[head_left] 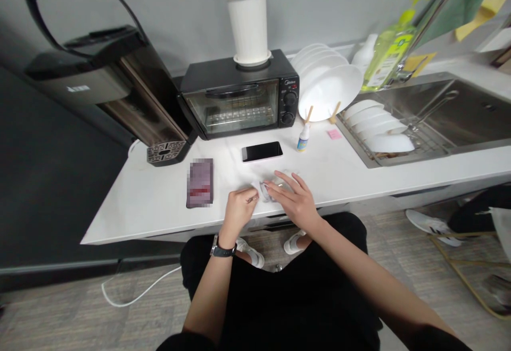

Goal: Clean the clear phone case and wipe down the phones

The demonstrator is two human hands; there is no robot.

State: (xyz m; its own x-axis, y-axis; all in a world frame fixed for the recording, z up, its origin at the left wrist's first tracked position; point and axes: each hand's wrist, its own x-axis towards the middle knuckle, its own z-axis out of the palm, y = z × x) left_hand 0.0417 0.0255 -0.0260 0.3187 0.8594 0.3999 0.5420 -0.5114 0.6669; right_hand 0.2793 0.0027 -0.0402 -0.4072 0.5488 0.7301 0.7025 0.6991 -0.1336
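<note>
Your white counter (159,202) has its front edge just beneath both hands; its surface stretches right toward the sink (467,114), with a phone (262,151) lying beyond your hands. Your left hand (238,210), curled, pinches a small pale item (264,191) near that edge. Your right hand (298,202) reaches in from the right, fingers spread, index fingertip at the item.

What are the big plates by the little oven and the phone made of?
The plates look like glazed ceramic: white and smooth with a soft shine, though plastic might look similar. The phone seems to have a glass front, because it's flat, black and glossy. Its pinkish edge could be metal or plastic; I can't tell.
</note>
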